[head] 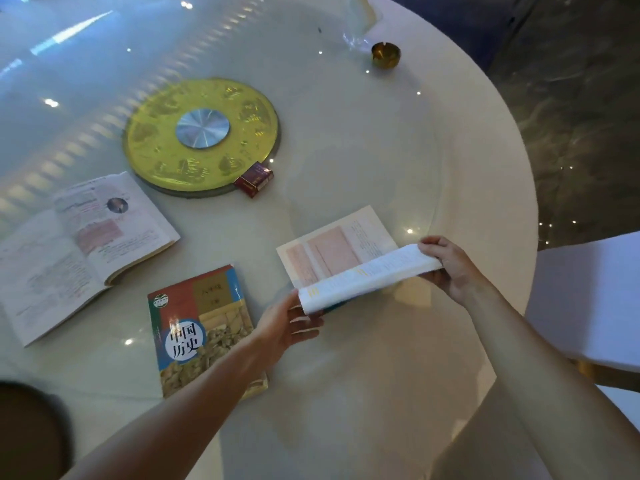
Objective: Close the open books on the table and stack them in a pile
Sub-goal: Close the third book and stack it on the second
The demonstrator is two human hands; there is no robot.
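Observation:
Three books lie on the round white table (381,375). A half-open book (346,261) sits at right, its far page flat with pink blocks and its near half lifted. My left hand (287,323) holds that lifted half at its left corner, and my right hand (446,265) grips its right edge. A closed book (204,327) with a colourful cover lies left of it, under my left forearm. Further left an open book (83,247) lies flat with both pages showing.
A yellow turntable disc (202,136) with a silver hub sits mid-table, a red cigarette pack (254,178) at its near edge. A brass ashtray (385,55) stands at the far right rim. A white chair (588,299) is at right, beyond the table edge.

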